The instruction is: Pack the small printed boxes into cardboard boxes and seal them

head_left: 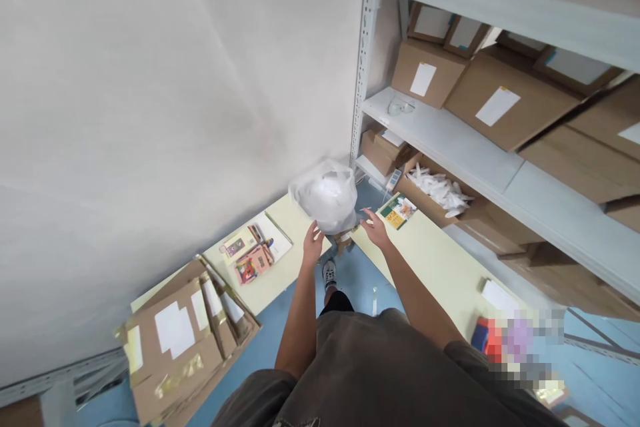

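Note:
A puffed-up translucent white plastic bag (pixel 326 197) stands in the corner between the two tables. My left hand (pixel 313 245) is at the near left side of the bag, fingers apart and holding nothing visible; whether its fingertips touch the plastic I cannot tell. To the right of the bag, my right hand (pixel 375 229) is held out with spread fingers and nothing in it. Close by that hand, a green and yellow printed booklet (pixel 399 211) lies at the end of the right table.
On the left table (pixel 273 287) lie coloured-pencil boxes (pixel 254 263) and flattened cardboard boxes (pixel 183 340). The right table (pixel 440 267) runs beside shelving filled with cartons (pixel 505 97). An open carton of white pieces (pixel 440 188) sits low on the shelving. Blue floor shows between the tables.

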`<state>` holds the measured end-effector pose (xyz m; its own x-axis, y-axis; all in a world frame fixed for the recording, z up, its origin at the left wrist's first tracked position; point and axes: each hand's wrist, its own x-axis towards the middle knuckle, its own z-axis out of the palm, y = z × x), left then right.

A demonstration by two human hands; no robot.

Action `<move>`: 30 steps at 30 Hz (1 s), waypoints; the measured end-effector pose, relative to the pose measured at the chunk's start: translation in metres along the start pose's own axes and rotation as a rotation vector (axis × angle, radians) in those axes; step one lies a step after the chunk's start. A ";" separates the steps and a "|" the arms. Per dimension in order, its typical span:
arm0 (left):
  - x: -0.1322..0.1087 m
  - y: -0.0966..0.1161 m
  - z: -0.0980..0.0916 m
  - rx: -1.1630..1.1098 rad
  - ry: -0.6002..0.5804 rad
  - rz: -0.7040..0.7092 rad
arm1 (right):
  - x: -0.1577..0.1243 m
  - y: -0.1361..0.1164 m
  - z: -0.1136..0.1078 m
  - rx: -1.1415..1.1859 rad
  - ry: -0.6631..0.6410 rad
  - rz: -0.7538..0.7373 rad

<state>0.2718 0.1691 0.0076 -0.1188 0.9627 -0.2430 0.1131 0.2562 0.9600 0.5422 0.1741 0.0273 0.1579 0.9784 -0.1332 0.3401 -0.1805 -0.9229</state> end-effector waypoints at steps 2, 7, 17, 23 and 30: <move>0.043 -0.007 -0.007 -0.009 -0.003 -0.037 | 0.032 -0.002 0.025 -0.029 -0.008 0.057; 0.139 -0.026 -0.005 -0.013 -0.032 -0.146 | 0.102 0.001 0.082 -0.044 -0.047 0.156; 0.266 -0.097 0.048 0.117 -0.096 -0.320 | 0.196 0.076 0.155 0.004 -0.060 0.278; 0.327 -0.133 0.064 0.368 -0.058 -0.304 | 0.218 0.118 0.167 0.032 -0.047 0.318; 0.365 -0.127 0.044 0.618 -0.059 -0.131 | 0.279 0.104 0.152 0.083 -0.107 0.018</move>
<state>0.2575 0.4915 -0.2087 -0.1176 0.9186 -0.3774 0.6518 0.3581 0.6685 0.4809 0.4431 -0.1609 0.0623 0.9810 -0.1840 0.2590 -0.1939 -0.9462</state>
